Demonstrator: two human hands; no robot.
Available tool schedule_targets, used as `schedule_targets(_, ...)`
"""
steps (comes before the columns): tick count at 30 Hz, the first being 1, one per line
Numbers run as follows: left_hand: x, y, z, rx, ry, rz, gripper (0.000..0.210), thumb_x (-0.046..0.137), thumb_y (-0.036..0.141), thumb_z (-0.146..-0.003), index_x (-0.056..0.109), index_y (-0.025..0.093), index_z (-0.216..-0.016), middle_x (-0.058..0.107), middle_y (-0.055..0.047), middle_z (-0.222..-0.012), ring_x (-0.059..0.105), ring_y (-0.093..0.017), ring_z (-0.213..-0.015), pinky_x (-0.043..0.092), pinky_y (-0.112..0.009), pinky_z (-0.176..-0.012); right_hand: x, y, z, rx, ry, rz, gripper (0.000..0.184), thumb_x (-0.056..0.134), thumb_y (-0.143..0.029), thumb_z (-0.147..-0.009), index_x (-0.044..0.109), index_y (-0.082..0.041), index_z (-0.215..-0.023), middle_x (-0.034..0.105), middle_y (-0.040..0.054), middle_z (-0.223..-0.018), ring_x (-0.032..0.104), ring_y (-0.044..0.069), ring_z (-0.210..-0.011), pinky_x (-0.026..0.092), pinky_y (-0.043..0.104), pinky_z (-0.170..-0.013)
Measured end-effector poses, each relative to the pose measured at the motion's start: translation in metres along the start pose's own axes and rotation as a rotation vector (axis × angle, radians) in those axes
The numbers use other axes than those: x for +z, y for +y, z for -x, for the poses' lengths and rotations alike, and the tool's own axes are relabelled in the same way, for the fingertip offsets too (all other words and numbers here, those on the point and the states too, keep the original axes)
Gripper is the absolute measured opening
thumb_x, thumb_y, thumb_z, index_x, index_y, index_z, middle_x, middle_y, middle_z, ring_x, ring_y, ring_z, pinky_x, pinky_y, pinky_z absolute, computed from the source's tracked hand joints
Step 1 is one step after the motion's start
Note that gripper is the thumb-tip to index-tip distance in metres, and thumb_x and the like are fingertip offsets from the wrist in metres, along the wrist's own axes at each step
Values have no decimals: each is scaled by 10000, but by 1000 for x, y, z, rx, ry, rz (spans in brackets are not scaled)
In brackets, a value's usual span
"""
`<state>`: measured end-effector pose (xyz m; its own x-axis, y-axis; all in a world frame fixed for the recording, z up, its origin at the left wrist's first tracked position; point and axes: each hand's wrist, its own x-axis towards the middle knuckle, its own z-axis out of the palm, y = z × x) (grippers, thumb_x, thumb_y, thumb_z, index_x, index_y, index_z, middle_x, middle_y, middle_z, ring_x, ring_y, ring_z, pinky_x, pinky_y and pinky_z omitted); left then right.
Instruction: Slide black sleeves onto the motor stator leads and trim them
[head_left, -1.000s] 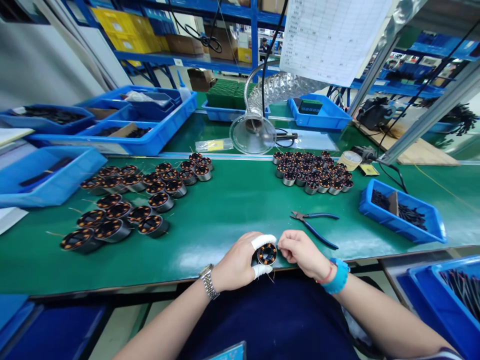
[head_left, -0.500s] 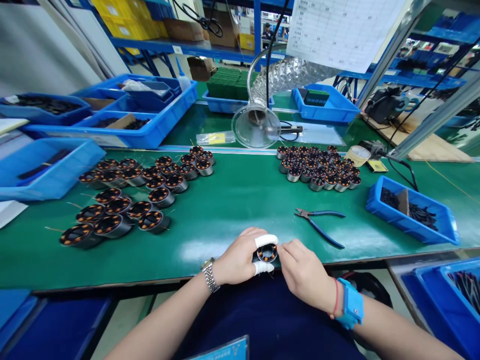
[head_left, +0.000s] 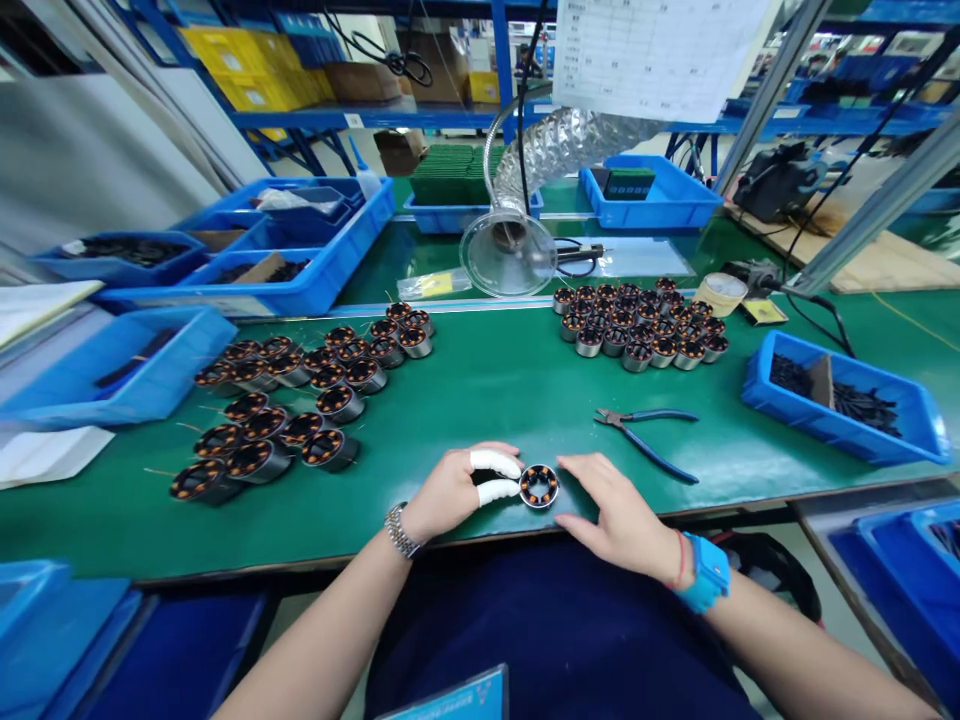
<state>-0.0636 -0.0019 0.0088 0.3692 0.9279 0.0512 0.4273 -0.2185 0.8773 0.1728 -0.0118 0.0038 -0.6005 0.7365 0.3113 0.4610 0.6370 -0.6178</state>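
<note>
A motor stator [head_left: 539,502], a metal ring with copper windings inside, rests near the front edge of the green bench. Just left of it is my left hand [head_left: 454,492], white covers on the thumb and a finger; these are apart, their tips at the ring's left side, and whether they touch it I cannot tell. On the other side my right hand [head_left: 619,515] is open, thumb and fingers spread, a small gap away from the ring. Blue-handled cutting pliers [head_left: 652,416] lie opened on the bench beyond my right hand.
Groups of stators stand at the left [head_left: 255,460] and back right [head_left: 637,357]. A blue bin [head_left: 847,430] of black parts sits right; more blue trays [head_left: 322,275] stand left. A clear funnel [head_left: 480,265] on a foil duct hangs over the back.
The stator was gripped in my left hand with my right fingers pinched at its edge. Now it sits on the bench, and both hands have opened and drawn apart.
</note>
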Motion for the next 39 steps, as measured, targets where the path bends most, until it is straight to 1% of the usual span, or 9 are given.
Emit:
schedule_targets(6, 8, 4, -6, -19, 75, -1, 111, 635, 276, -729, 659, 171, -702, 660, -58, -892, 611, -166, -832, 480, -307, -797, 13, -2, -25, 25, -66, -92, 428, 626, -335, -737, 493, -173, -1111, 584, 84, -998, 497, 200, -922, 414, 369, -805)
schedule_targets(10, 0, 17, -13, -17, 145, -19, 104, 647, 271, -719, 650, 170, -693, 654, -42, -832, 603, -157, -780, 477, -293, -758, 14, -7, -26, 83, -24, -38, 365, 631, -345, -737, 509, -173, -1034, 577, 67, -947, 477, 193, -903, 383, 347, -774)
schedule_targets(14, -22, 27, -15, 45, 443, 50, 99, 646, 267, -721, 638, 168, -716, 648, -28, -778, 599, -154, -746, 485, -286, -715, 19, -9, -22, 140, 22, 19, 373, 637, -387, -725, 508, -169, -998, 559, 66, -920, 464, 200, -888, 365, 336, -751)
schedule_targets(16, -29, 27, -11, 122, 515, -26, 72, 649, 247, -717, 644, 177, -735, 646, -27, -804, 596, -157, -784, 478, -288, -746, 22, -9, -21, 170, 54, 58, 393, 652, -421, -702, 508, -159, -958, 548, 71, -902, 459, 202, -864, 359, 333, -733)
schedule_targets(21, -12, 12, 1, 89, 104, -247, 175, 657, 260, -710, 677, 216, -878, 654, -49, -878, 602, -173, -819, 482, -301, -767, 27, -8, -21, 221, 108, 120, 396, 657, -469, -678, 489, -167, -870, 532, 56, -860, 448, 192, -811, 346, 317, -691)
schedule_targets(29, 19, 9, -3, -76, 84, 112, 59, 643, 231, -714, 648, 181, -683, 628, -29, -745, 571, -150, -707, 458, -272, -703, 28, -9, -22, 203, 103, 182, 331, 608, -457, -721, 465, -178, -828, 519, 60, -866, 437, 197, -811, 334, 312, -673)
schedule_targets(33, 7, 17, -10, -164, 232, 316, 59, 679, 216, -673, 652, 166, -688, 629, -18, -729, 563, -138, -701, 451, -254, -701, 29, -11, -22, 217, 128, 249, 323, 618, -441, -715, 458, -179, -815, 512, 58, -849, 427, 198, -797, 331, 314, -664)
schedule_targets(37, -17, 23, -17, -32, 576, 483, 76, 685, 228, -662, 650, 178, -707, 627, 2, -717, 579, -137, -725, 457, -274, -755, 31, -12, -20, 228, 146, 249, 340, 602, -469, -724, 470, -172, -825, 517, 67, -851, 432, 205, -801, 344, 329, -673)
schedule_targets(39, -22, 23, -12, -22, 669, 433, 100, 700, 228, -642, 650, 180, -713, 630, 6, -718, 583, -134, -723, 461, -269, -752, 29, -11, -18, 237, 151, 198, 379, 620, -471, -707, 482, -163, -880, 525, 78, -881, 442, 214, -829, 358, 344, -697)
